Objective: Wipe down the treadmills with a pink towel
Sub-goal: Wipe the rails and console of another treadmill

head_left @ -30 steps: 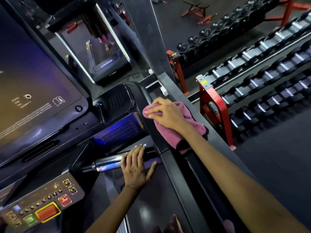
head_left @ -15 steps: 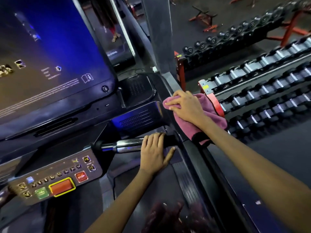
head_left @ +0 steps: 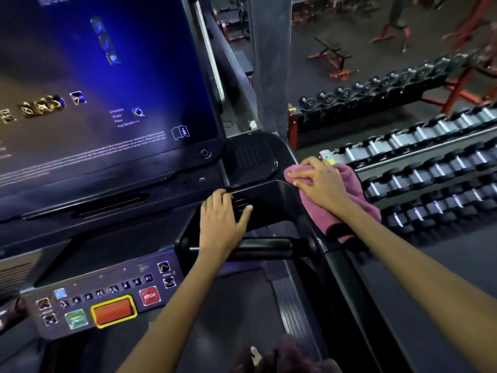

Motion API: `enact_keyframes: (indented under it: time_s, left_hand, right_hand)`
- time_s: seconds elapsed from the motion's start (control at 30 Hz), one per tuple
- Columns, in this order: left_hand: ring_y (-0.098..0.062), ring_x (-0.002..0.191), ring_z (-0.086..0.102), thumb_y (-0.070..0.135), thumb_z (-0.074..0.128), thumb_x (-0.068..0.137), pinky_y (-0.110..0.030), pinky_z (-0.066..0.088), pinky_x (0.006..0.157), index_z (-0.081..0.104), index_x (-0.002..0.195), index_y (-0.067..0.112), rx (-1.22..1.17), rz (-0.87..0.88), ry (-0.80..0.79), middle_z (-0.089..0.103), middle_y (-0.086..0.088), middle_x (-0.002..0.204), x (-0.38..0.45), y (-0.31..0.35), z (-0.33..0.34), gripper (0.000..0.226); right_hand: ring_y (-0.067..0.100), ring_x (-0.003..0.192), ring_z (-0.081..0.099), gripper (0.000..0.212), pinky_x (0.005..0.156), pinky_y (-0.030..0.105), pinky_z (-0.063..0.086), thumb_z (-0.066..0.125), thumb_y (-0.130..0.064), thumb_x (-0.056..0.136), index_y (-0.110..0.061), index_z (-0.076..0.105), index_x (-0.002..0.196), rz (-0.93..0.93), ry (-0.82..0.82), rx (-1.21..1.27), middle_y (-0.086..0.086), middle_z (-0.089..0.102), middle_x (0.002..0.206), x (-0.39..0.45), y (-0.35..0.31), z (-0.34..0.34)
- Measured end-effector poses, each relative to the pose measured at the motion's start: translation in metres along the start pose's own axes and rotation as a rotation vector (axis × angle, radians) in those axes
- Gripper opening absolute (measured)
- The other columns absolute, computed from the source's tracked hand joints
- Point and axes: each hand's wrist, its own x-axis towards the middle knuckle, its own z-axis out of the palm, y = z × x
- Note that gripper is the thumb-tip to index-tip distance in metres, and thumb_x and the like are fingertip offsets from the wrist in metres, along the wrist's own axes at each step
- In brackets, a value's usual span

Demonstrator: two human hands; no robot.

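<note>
At console point(head_left: 269, 205) edge, right hand point(head_left: 320, 184) flat on pink cloth point(head_left: 351, 181), left hand point(head_left: 220, 222) spread, empty

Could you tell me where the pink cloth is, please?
In the head view, the pink cloth lies right of centre on the treadmill's right rail, pressed under the right hand, beside the dumbbell rack.

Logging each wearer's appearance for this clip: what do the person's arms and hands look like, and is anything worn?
The left hand and right hand are bare: no gloves, rings, watch or bracelet show. The left arm and right arm are uncovered as far as the frame's edge, so no sleeve is visible. The fingers have short, seemingly unpainted nails.
</note>
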Motion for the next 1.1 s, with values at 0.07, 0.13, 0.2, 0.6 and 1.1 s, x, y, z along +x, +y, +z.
enact_keyframes:
  time_s: [0.07, 0.13, 0.2, 0.6, 1.1]
  left_hand:
    - [-0.032, 0.121, 0.047, 0.058, 0.032, 0.088, -0.044, 0.037, 0.101, 0.054, 0.118, 0.004, 0.018, 0.026, -0.018, 0.049, -0.015, 0.131, 0.0, 0.003, 0.0, 0.066]
    - [-0.029, 0.135, 0.032, 0.057, 0.035, 0.091, -0.042, 0.026, 0.111, 0.043, 0.133, 0.005, 0.025, 0.025, -0.052, 0.035, -0.014, 0.146, 0.0, 0.003, -0.002, 0.068]
    - [-0.027, 0.141, 0.022, 0.057, 0.035, 0.092, -0.039, 0.018, 0.115, 0.033, 0.142, 0.006, 0.037, 0.043, -0.06, 0.025, -0.013, 0.152, -0.001, 0.002, -0.002, 0.071]
    - [-0.027, 0.145, -0.003, 0.076, 0.013, 0.076, -0.04, 0.001, 0.116, 0.002, 0.149, 0.004, 0.07, -0.049, -0.092, -0.01, -0.014, 0.157, -0.002, -0.001, 0.005, 0.103]
    - [-0.02, 0.14, -0.022, 0.084, 0.002, 0.067, -0.041, -0.007, 0.115, -0.015, 0.144, 0.005, 0.169, -0.082, -0.209, -0.03, -0.008, 0.148, 0.0, 0.001, 0.009, 0.111]
  right_hand:
    - [0.024, 0.101, 0.05, 0.022, 0.089, 0.042, 0.041, 0.062, -0.035, 0.087, -0.023, 0.07, 0.104, 0.025, 0.055, -0.007, -0.001, 0.057, 0.11, -0.005, -0.002, 0.002]
    - [0.025, 0.099, 0.051, 0.021, 0.087, 0.042, 0.041, 0.062, -0.032, 0.087, -0.02, 0.071, 0.101, 0.049, 0.102, 0.001, 0.002, 0.058, 0.108, 0.003, -0.007, 0.004]
    - [0.026, 0.101, 0.051, 0.021, 0.087, 0.044, 0.042, 0.059, -0.033, 0.089, -0.021, 0.07, 0.102, 0.062, 0.118, -0.022, 0.002, 0.057, 0.109, 0.022, -0.012, 0.007]
    - [0.024, 0.103, 0.049, 0.022, 0.089, 0.041, 0.038, 0.059, -0.033, 0.089, -0.021, 0.069, 0.105, 0.052, 0.098, -0.018, 0.0, 0.056, 0.11, 0.039, -0.012, 0.01]
    - [0.022, 0.092, 0.051, 0.018, 0.081, 0.038, 0.043, 0.064, -0.03, 0.086, -0.025, 0.073, 0.1, -0.223, 0.03, 0.103, -0.001, 0.06, 0.106, 0.05, 0.019, 0.008]
